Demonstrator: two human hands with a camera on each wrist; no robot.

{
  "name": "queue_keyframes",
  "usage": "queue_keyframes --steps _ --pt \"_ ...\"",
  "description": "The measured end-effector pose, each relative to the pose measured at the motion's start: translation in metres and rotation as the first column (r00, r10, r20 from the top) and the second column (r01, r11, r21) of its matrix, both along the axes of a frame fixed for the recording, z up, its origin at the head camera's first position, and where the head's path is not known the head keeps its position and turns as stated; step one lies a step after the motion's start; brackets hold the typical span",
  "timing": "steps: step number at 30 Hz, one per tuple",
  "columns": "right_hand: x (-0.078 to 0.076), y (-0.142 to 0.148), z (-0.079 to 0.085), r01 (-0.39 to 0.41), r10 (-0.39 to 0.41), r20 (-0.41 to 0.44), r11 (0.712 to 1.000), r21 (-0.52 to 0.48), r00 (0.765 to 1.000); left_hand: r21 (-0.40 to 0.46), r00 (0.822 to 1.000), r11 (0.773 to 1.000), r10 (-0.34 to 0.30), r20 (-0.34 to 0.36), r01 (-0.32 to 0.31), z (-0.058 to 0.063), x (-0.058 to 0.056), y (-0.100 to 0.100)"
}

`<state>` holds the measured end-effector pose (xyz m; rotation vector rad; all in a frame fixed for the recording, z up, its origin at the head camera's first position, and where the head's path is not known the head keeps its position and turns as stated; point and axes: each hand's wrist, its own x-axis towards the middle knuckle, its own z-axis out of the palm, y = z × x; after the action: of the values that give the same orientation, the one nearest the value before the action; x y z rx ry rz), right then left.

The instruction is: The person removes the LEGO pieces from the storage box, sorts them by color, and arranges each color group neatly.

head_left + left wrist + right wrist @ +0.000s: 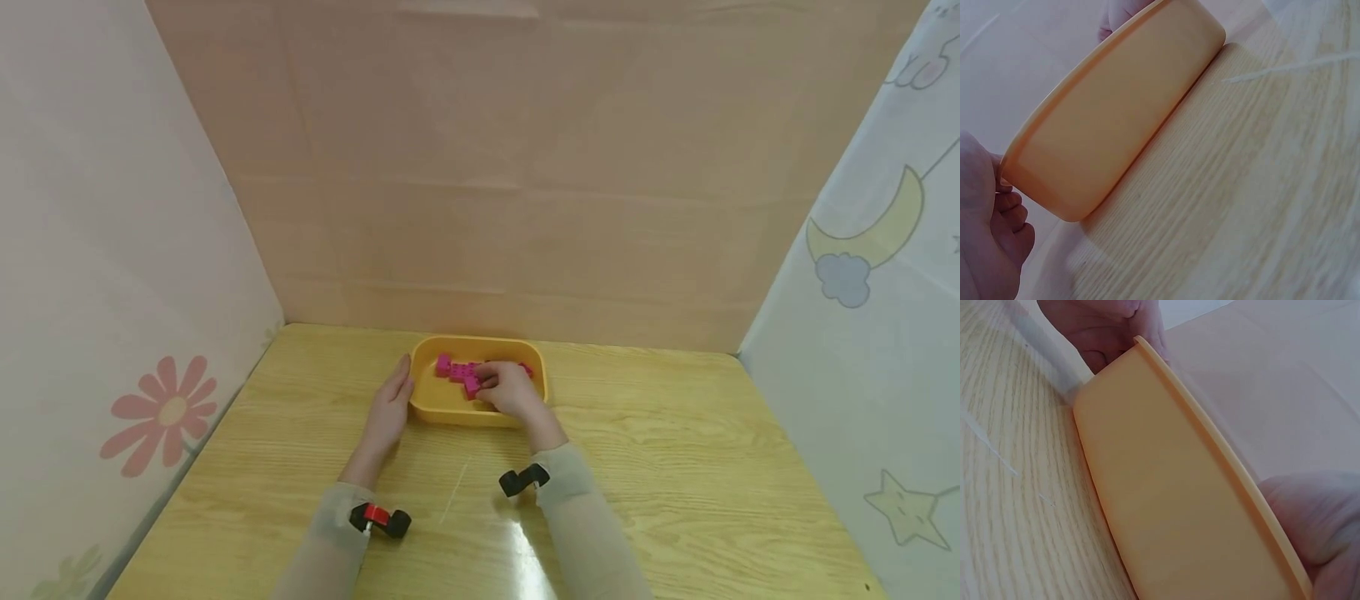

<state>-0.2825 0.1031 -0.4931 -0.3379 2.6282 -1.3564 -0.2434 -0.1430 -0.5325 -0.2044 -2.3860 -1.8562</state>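
Observation:
A yellow plastic tray (442, 408) with raised walls stands on the wooden table, with several pink toy building bricks (444, 365) inside. My left hand (387, 408) holds the tray's left end at the rim; in the left wrist view its lower fingers (1015, 219) curl beside the outer wall. My right hand (510, 390) reaches over the front rim into the tray. Its thumb and fingers pinch a pink brick (471, 387) near the middle. Part of the bricks is hidden behind this hand, and both wrist views show only the tray's outer wall.
The wooden table (675, 467) extends on both sides of the tray. Behind it rises a plain tan backdrop (487, 208). Printed cloth walls (90, 250) stand at left and right. Each sleeve carries a small black wrist camera (525, 480).

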Motion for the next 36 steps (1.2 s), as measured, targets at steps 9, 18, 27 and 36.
queue_keyframes --steps 9,18,27,36 --pt "-0.0007 -0.0055 0.0007 -0.03 0.037 -0.062 0.994 0.105 0.997 0.004 0.999 0.999 -0.033 0.03 0.033 -0.0002 0.0002 -0.0035" --pt "-0.0041 -0.0083 0.0011 -0.018 0.025 -0.051 0.99 0.137 0.998 -0.015 0.999 0.999 -0.032 0.033 0.033 0.0011 -0.0017 -0.0051" --pt "-0.0031 -0.0061 0.0008 -0.018 0.024 -0.05 0.993 0.119 0.998 -0.02 0.999 1.0 -0.02 0.03 0.02 0.0007 -0.0025 -0.0041" --pt "-0.0027 0.0002 -0.0022 0.012 -0.008 -0.158 1.0 0.021 0.987 0.0 0.999 1.0 -0.015 0.051 0.015 0.0011 -0.0021 -0.0028"
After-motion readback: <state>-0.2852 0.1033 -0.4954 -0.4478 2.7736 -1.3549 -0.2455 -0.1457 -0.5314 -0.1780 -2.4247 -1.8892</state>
